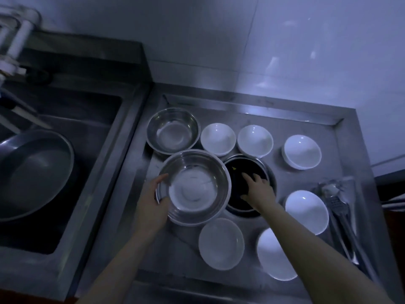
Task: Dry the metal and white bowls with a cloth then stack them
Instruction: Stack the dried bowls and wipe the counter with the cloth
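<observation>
A: Start at the fingers. What has the left hand (151,202) got?

B: It is curled round the near-left rim of the big metal bowl (194,187), thumb over the edge, fingers under the wall. A closed grip, the bowl tilted a little towards the camera.

A: And the right hand (257,189)?

B: Fingers spread and pressed down into a third metal bowl (249,185), onto something dark inside. I take that for the cloth (241,178), but the light is poor and I cannot tell whether the fingers have pinched it or only lie flat on it.

A: Around them?

B: A smaller metal bowl (173,131) just behind the held one. White bowls ringed about on the steel counter (341,172): two at the back (218,139) (255,141), one far right (302,152), three nearer (306,212) (221,243) (277,256). Utensils (337,207) at the right edge, a sink (65,172) with a pan (32,174) to the left.

A: What could go wrong?

B: Nothing is stacked yet, I judge. A one-handed hold on a wet rim may slip, and the bowl would drop onto the white bowl just below it. Dragging the cloth out could also tip its bowl against its neighbours.
</observation>
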A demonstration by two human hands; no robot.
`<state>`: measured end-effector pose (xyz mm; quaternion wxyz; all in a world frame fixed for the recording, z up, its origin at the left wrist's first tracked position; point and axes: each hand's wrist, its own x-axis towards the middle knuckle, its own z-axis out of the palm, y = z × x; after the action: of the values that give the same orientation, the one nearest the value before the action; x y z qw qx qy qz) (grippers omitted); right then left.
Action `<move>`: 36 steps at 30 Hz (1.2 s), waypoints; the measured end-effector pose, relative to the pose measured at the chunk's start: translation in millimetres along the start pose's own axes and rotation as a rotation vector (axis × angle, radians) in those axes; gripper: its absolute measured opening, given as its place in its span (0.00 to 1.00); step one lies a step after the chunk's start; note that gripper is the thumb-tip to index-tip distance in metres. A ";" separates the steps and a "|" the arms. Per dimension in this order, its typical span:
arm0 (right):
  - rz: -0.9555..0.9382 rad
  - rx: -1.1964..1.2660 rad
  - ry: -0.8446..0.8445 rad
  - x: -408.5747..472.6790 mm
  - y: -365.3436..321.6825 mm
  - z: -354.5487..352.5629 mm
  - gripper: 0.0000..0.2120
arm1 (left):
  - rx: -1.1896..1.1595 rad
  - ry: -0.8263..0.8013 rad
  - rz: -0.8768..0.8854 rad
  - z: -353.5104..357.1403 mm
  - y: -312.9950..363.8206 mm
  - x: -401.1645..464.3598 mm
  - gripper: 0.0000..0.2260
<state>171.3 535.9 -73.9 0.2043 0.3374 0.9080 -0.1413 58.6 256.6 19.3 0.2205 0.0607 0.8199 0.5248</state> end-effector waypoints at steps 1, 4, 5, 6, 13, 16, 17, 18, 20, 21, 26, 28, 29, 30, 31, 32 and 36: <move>-0.026 -0.021 0.006 5.8 2.8 5.7 0.39 | 0.012 -0.003 0.019 6.6 0.2 1.9 0.22; -0.066 0.005 0.045 9.1 5.0 15.1 0.35 | 0.044 -0.007 0.019 21.1 -2.3 1.1 0.25; -0.073 0.056 0.070 6.0 4.2 13.9 0.33 | 0.059 -0.001 0.021 24.5 -4.9 0.7 0.26; -0.076 0.138 0.122 0.7 3.1 10.0 0.30 | 0.074 -0.002 0.021 27.4 -6.0 0.0 0.27; -0.216 0.551 0.711 -78.7 -10.8 -58.0 0.17 | 0.071 -0.077 0.071 44.7 6.7 -0.7 0.35; -0.408 0.417 0.770 -95.9 -26.3 -74.5 0.14 | 0.005 -0.113 0.128 46.4 15.7 -1.6 0.35; -0.453 0.350 0.749 -95.3 -29.3 -75.2 0.15 | -0.013 -0.116 0.131 45.6 18.7 -1.6 0.35; -0.494 0.275 0.712 -93.7 -31.9 -74.0 0.16 | -0.032 -0.124 0.129 45.1 21.9 -1.6 0.34; -0.573 0.112 0.608 -91.3 -41.6 -65.4 0.19 | -0.056 -0.151 0.142 46.5 29.0 -2.2 0.33; -0.602 0.063 0.537 -91.8 -50.7 -59.4 0.20 | -0.056 -0.170 0.158 48.6 33.6 -3.4 0.34; -0.477 0.191 0.482 -74.2 -83.5 -54.1 0.12 | -0.026 -0.198 0.234 53.5 38.2 -14.1 0.35; -0.350 0.133 0.530 -67.0 -81.9 -63.2 0.11 | -0.060 -0.169 0.246 48.6 39.0 -16.1 0.35; -0.309 0.085 0.542 -69.5 -81.3 -68.0 0.10 | -0.081 -0.152 0.249 47.2 41.3 -16.4 0.34; -0.285 0.037 0.559 -75.7 -81.7 -70.6 0.09 | -0.103 -0.127 0.252 47.3 43.5 -15.9 0.34; -0.288 0.011 0.551 -83.3 -82.1 -70.5 0.08 | -0.119 -0.104 0.254 48.4 45.0 -15.9 0.34; -0.320 0.036 0.480 -91.4 -83.0 -69.9 0.08 | -0.124 -0.083 0.251 50.6 46.2 -16.2 0.35; -0.478 0.219 0.231 -99.3 -81.1 -61.2 0.13 | -0.120 -0.084 0.219 52.0 40.9 -18.8 0.36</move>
<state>168.5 445.6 35.7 0.0228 0.1478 0.9584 -0.2431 92.3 311.8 42.9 0.1995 0.1584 0.7656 0.5908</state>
